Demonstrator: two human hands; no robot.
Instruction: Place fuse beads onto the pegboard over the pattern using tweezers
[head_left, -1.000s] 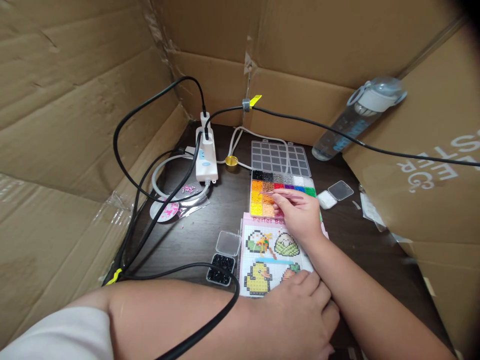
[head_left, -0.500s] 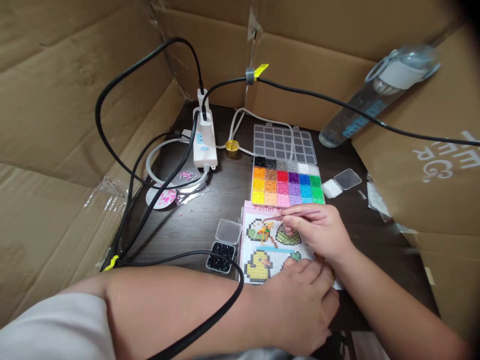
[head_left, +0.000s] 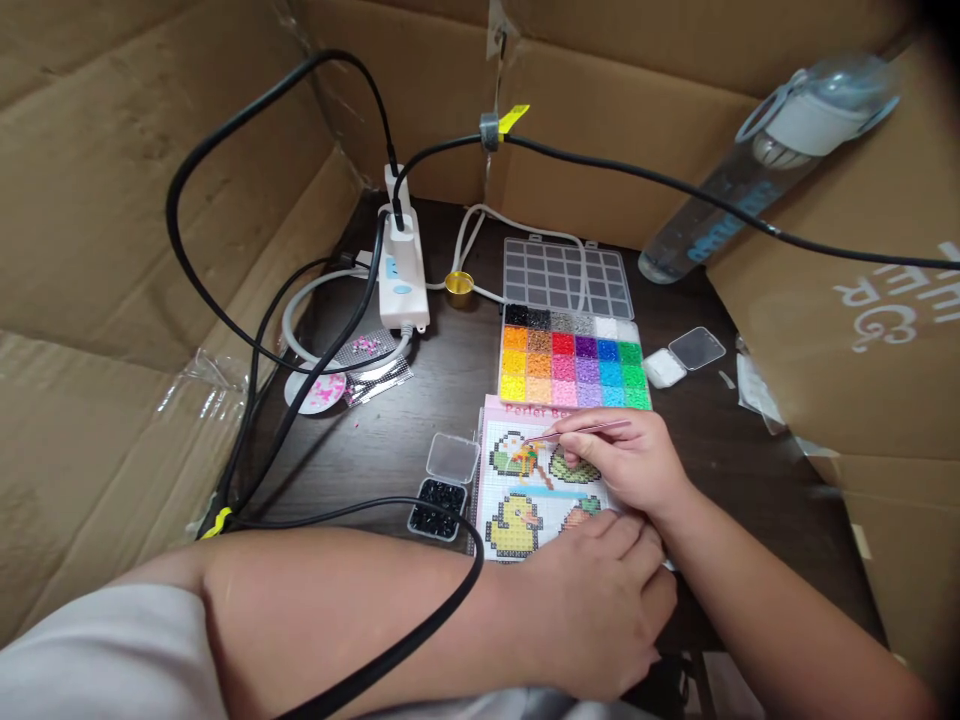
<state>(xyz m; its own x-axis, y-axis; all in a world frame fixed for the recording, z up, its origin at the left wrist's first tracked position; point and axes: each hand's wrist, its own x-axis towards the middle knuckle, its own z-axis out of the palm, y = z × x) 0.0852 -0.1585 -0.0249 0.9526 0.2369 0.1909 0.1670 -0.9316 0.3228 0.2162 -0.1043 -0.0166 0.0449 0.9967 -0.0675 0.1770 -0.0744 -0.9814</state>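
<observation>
My right hand point(head_left: 626, 465) pinches thin metal tweezers point(head_left: 577, 431), whose tip rests over the upper left picture on the bead pegboard sheet point(head_left: 525, 490). The sheet shows several pixel pictures, among them a yellow duck. My left hand point(head_left: 600, 600) lies curled on the sheet's lower right corner and presses it down. Just beyond the sheet stands the open bead box point(head_left: 568, 365) with many coloured compartments, its clear lid point(head_left: 566, 280) folded back. A small open case of black beads point(head_left: 439, 505) sits left of the sheet.
Cardboard walls enclose the dark table on all sides. A white power strip point(head_left: 401, 280) with black cables point(head_left: 315, 370) lies at the back left, and one cable crosses my left forearm. A water bottle point(head_left: 750, 170) leans at the back right. A small white case point(head_left: 679, 360) sits right of the bead box.
My right hand drew the tweezers back from the bead box to the sheet, and now holds the tip over the upper left picture. My left hand stayed on the sheet.
</observation>
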